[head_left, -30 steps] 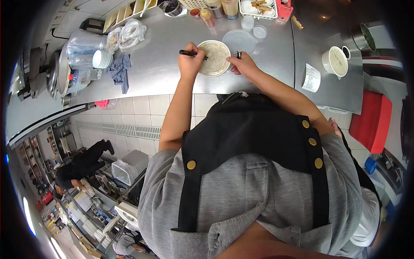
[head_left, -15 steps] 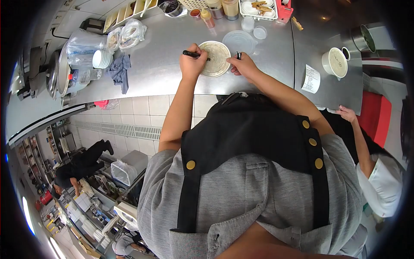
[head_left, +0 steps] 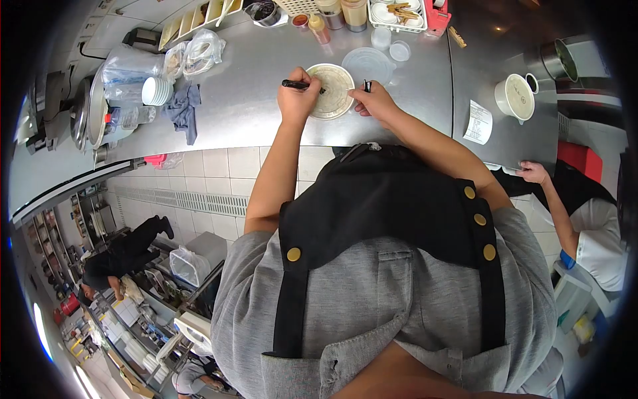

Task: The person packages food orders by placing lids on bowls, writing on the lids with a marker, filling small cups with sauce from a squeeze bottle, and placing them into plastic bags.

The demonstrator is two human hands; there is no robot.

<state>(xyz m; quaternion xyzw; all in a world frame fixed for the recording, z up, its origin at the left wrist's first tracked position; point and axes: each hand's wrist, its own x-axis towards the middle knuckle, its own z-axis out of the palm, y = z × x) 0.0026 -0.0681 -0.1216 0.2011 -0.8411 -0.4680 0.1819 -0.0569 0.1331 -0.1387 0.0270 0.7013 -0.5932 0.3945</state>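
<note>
A stainless steel counter [head_left: 246,100] runs across the view, with another person's hand [head_left: 533,173] at its near edge on the right. The round lidded tub [head_left: 335,105] sits on it directly in front of the wearer, just beside a loose clear lid [head_left: 362,61]; a printed receipt [head_left: 478,122] lies well apart on the right.

For clean marks, the tip is best kept light on the lid, the tub held still from its rim without squeezing it out of shape, and the palm clear of fresh ink. The left hand [head_left: 297,105] is closed narrowly round a black marker [head_left: 294,84], its tip at the lid. The right hand [head_left: 379,105] has fingertips at the rim, nearly together, with what looks like the marker's black cap [head_left: 367,86] held between its fingers.
</note>
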